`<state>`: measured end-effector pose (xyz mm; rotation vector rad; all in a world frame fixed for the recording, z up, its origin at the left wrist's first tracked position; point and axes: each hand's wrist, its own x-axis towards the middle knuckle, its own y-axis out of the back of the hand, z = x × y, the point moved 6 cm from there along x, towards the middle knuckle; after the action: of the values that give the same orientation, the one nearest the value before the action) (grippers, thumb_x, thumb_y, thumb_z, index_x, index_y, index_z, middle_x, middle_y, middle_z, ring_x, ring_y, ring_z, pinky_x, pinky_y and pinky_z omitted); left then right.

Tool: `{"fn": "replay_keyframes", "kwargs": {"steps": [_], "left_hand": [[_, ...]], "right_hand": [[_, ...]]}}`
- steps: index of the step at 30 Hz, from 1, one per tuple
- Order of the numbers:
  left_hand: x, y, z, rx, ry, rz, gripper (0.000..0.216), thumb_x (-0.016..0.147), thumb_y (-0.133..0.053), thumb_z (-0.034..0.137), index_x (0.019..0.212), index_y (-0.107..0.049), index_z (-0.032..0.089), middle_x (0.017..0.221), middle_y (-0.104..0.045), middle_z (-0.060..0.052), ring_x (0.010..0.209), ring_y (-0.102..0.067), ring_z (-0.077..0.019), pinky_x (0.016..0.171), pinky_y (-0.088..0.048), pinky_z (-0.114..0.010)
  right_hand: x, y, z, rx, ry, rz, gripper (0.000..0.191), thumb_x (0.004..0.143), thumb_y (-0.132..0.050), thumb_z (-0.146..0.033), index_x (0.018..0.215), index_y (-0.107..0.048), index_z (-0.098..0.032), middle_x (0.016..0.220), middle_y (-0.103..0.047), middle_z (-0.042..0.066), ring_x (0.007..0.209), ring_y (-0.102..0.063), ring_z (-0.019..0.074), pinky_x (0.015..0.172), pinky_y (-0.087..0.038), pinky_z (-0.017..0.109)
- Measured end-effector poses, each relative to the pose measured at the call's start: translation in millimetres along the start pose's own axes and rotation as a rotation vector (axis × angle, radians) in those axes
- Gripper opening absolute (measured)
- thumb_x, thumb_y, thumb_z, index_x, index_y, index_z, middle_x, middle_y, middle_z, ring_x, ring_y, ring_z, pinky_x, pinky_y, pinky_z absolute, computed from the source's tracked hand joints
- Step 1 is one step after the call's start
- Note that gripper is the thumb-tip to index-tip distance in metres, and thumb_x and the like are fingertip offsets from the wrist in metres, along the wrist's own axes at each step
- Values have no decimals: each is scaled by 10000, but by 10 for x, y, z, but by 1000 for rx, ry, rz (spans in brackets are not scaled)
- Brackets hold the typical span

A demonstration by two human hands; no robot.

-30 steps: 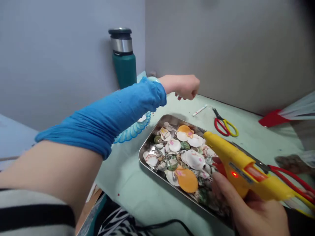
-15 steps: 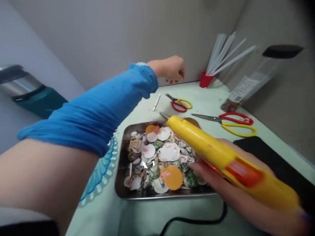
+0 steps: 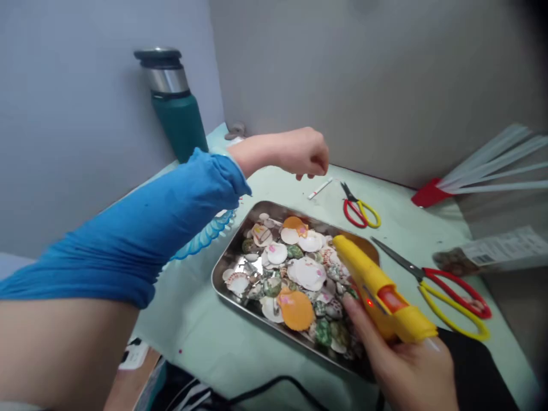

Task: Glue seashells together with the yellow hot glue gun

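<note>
In the head view, a yellow hot-glue gun is gripped in the right hand, its nose aimed forward over the tray. The gun's smooth body is broken by a red-orange panel on the side; a small red light is lit, and a pale translucent stub is seen at the rear.

To the left of that hand, a shiny metal tray is heaped with seashells: an orange scallop shell marked with pink, a ruffled white shell, and mottled green and brown snail shells.

Beyond the tray, the left hand is held raised, its fingers curled; whether anything is enclosed cannot be told. Small red-and-yellow scissors are laid to its right; larger scissors are placed beyond the right hand.
</note>
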<state>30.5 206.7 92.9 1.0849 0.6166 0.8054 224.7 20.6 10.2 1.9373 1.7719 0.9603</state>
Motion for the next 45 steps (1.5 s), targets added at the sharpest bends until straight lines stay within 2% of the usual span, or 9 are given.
{"fn": "replay_keyframes", "kwargs": {"steps": [4,10,15,20,25,29,33,39,45], "left_hand": [[145,-33,320,57,-243,-31,251,757,-516,197,910,-706,137,709,-657,-29,660,-615,-131,660,-424,-242],[480,246,1280,-53,-723,-95,254,808,-517,188,912,-675,19,790,-668,-106,606,-594,-85,594,-445,-219],[464,541,1742,-240,-863,-25,310,835,-507,182,1048,-625,-10,873,-668,-105,685,-628,-105,630,-481,-239],[-13,586,1465,-214,-776,11,205,815,-557,154,924,-675,28,769,-675,-90,633,-623,-108,582,-482,-223],[-563,619,882,-182,-391,176,256,822,-532,257,993,-682,140,817,-684,-49,710,-639,-127,645,-463,-244],[-847,417,571,-97,-109,77,305,791,-539,282,1042,-677,179,817,-695,-54,745,-635,-143,667,-451,-251],[-932,51,744,46,-163,-71,298,763,-568,297,1014,-692,195,771,-700,-42,670,-622,-137,671,-436,-258],[-1229,-213,1228,132,-215,139,332,825,-492,347,1068,-674,215,851,-710,-47,725,-610,-156,668,-410,-251],[-1418,-595,675,300,85,145,316,770,-508,283,1044,-664,282,929,-702,-38,835,-615,-219,676,-415,-279]], "right_hand": [[-110,7,-12,34,-30,76,257,705,-642,-450,795,-656,-210,692,-682,38,579,-643,207,484,-528,262],[-38,-48,-16,184,-88,139,252,686,-672,-421,820,-684,-208,737,-685,41,649,-650,225,547,-549,307],[209,-56,47,319,-136,43,291,748,-621,-418,934,-684,-202,788,-695,40,694,-654,217,561,-550,301],[140,-67,47,176,-10,-20,266,756,-631,-367,932,-667,-170,754,-684,34,620,-624,174,566,-534,254],[66,-58,73,133,6,-24,262,730,-628,-414,799,-686,-168,682,-679,31,587,-629,198,489,-516,254],[58,-121,60,98,5,-49,310,712,-640,-444,819,-694,-159,672,-677,26,587,-625,199,493,-505,266],[44,-126,52,66,4,22,399,703,-642,-478,877,-685,-122,755,-688,51,673,-626,215,581,-502,293],[39,-80,33,125,98,108,460,752,-587,-491,974,-659,-95,846,-698,88,729,-619,220,641,-486,308],[-31,-133,-78,-81,240,35,376,821,-517,-446,1047,-630,-168,854,-704,66,746,-637,223,662,-457,299]]}}
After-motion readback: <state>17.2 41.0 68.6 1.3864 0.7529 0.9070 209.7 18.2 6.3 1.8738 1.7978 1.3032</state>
